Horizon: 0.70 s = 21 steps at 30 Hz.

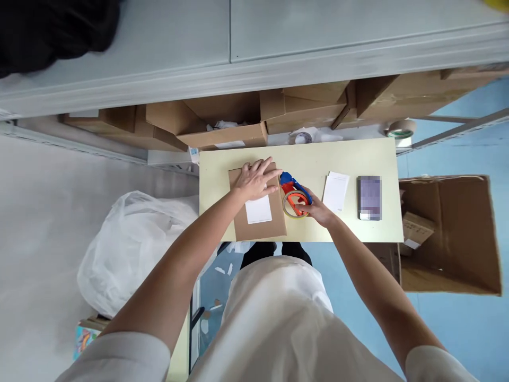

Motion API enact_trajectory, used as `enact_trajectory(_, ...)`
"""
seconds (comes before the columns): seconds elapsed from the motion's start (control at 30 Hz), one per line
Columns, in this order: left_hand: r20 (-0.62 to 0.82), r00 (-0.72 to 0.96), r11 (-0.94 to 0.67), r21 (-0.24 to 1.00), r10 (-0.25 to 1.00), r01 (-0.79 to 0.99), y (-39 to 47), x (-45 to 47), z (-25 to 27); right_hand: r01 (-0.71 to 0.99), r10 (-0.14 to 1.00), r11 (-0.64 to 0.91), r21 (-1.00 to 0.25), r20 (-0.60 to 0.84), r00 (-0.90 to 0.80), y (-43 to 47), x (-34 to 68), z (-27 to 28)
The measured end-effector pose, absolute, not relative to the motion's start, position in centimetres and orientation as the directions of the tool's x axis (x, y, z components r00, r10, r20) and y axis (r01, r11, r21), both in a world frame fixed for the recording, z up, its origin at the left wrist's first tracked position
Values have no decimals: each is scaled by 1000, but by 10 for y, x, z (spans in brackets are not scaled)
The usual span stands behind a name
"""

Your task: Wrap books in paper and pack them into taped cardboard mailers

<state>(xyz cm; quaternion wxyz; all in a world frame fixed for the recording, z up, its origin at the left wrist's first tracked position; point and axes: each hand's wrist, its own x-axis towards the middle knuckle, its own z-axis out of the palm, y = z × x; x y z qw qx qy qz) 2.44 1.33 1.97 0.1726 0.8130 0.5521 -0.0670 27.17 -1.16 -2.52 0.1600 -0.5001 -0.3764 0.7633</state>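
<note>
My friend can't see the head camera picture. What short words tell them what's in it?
A person's left hand rests on a cardboard box with a white label, while the right hand holds a red-and-blue tape dispenser beside the box. White papers and a blurred-out rectangle lie farther right on the pale table.

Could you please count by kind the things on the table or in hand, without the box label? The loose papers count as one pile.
Cardboard box: 1
Tape dispenser: 1
Pile of loose papers: 1
Phone-like object, blurred: 1
Total: 4
</note>
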Motion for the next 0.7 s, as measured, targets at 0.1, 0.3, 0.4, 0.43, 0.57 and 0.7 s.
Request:
enact_trajectory(0.1,-292,377,-334,187,879,924,12,25,19,147,701,-596,-790,-601,-384,-23,274,-26)
enact_trajectory(0.3,-341,343,-313,144,875,939,10,27,21,185,680,-623,-760,-644,-351,-92,317,-49)
enact_trajectory(0.4,-345,338,-305,148,875,941,9,27,20,184,623,-684,-705,-697,-355,-156,331,-51)
enact_trajectory(0.43,-342,340,-305,153,876,940,9,28,20,161,623,-699,-697,-704,-341,-176,328,-49)
enact_trajectory(0.57,-324,329,-287,170,887,943,8,28,20,8,681,-709,-706,-687,-252,-225,292,-40)
enact_trajectory(0.7,-315,127,-84,147,940,986,1,22,18,-35,747,-662,-748,-655,-116,-209,267,-41)
